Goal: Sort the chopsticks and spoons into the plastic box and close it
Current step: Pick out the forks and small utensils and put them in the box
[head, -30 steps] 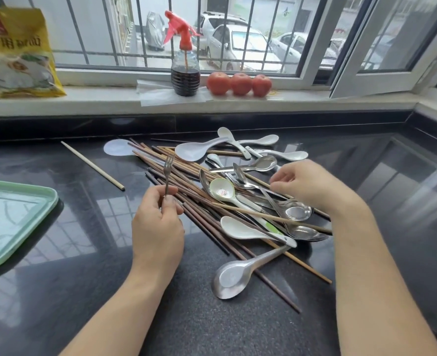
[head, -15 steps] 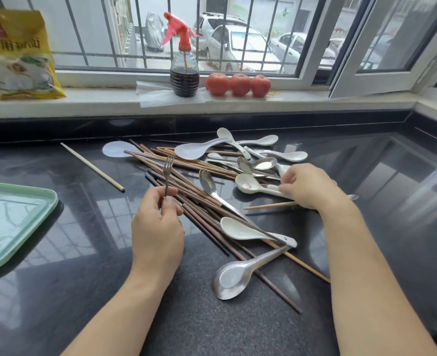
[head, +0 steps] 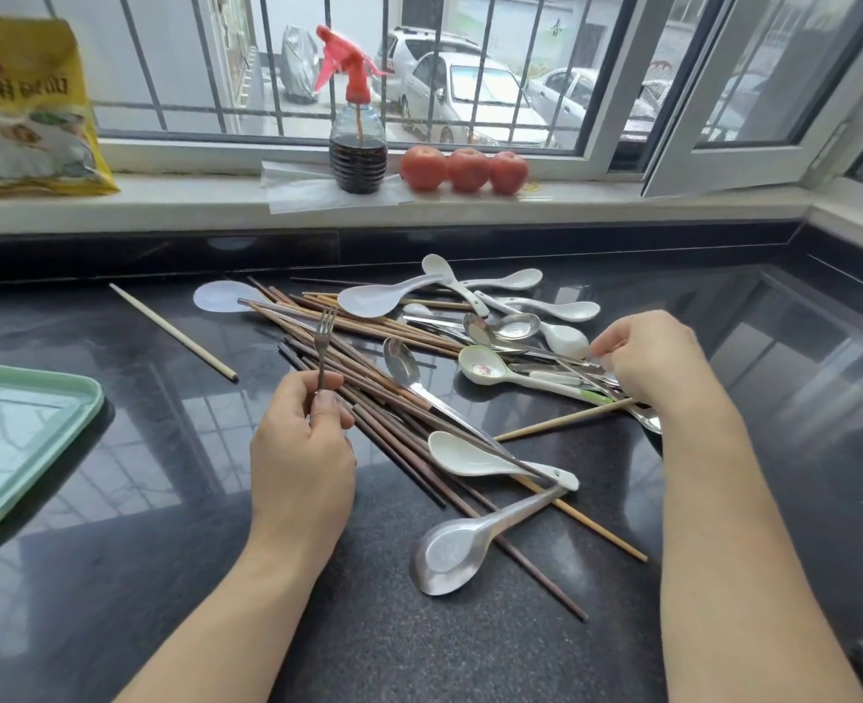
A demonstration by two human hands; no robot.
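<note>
The left hand [head: 302, 443] has its fingers [head: 325, 385] curled round the handle of a small metal fork [head: 324, 337], pinching it between thumb and forefinger so that it stands upright, tines up, over the dark brown wooden chopsticks [head: 368, 367]. The right hand [head: 647, 362] lies on the right side of the heap with its fingers [head: 607, 347] bent down among several metal spoon handles [head: 566, 370]; whether they actually grip any of them cannot be told, since the tips are hidden.

Between the two hands the chopsticks and spoons lie in a loose crossed pile on the glossy black stone desk [head: 166, 575]. A long steel spoon [head: 404, 367] rests bowl-up across the chopsticks. A white ceramic spoon with a pink pattern in its bowl [head: 482, 370] lies just beside the right hand. Nearer the person a plain white ceramic spoon [head: 465, 459] lies on the sticks, and a wide-bowled steel soup spoon [head: 450, 553] lies at the near edge of the pile. A pale bamboo chopstick [head: 561, 421] runs under the right wrist. Further back lie a white plastic rice paddle [head: 373, 299] and more white spoons [head: 566, 309].

One light wooden chopstick [head: 173, 332] lies apart to the left. A mint-green plastic tray [head: 18, 438] sits at the left edge. On the windowsill stand a spray bottle with a red trigger and dark liquid [head: 357, 149], three red tomatoes [head: 465, 169] and a yellow packet [head: 24, 109].
</note>
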